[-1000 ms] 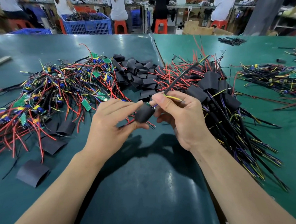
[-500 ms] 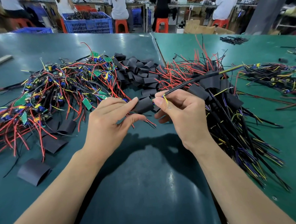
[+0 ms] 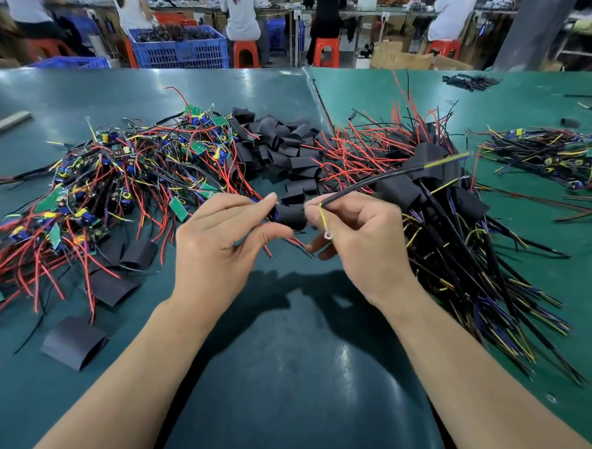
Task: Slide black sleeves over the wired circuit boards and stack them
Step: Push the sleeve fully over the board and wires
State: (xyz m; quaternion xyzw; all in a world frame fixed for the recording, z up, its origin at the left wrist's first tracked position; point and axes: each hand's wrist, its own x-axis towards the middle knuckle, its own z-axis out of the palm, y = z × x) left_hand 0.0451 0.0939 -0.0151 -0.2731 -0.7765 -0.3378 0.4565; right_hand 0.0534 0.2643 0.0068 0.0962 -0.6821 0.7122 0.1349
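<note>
My left hand [image 3: 220, 249] pinches a black sleeve [image 3: 290, 215] between thumb and forefinger, held above the green table. Red wires trail out below the sleeve. My right hand [image 3: 364, 241] grips the black cable [image 3: 364, 184] that comes out of the sleeve's right end; a yellow wire with a ring terminal [image 3: 327, 235] hangs by my thumb. The board inside the sleeve is hidden. A pile of bare wired circuit boards [image 3: 121, 185] lies to the left. Loose black sleeves [image 3: 283, 146] are heaped in the middle. Sleeved boards are stacked at the right [image 3: 452, 216].
Flat loose sleeves [image 3: 72, 342] lie near the left front of the green table [image 3: 296, 378]. Another wire bundle [image 3: 541, 163] sits far right. Blue crates [image 3: 182, 48], red stools and seated people are beyond the table's far edge.
Both hands have risen slightly toward the piles. The cable in my right hand has swung down from steeply upright to nearly level, pointing right. The sleeve sits further over the board.
</note>
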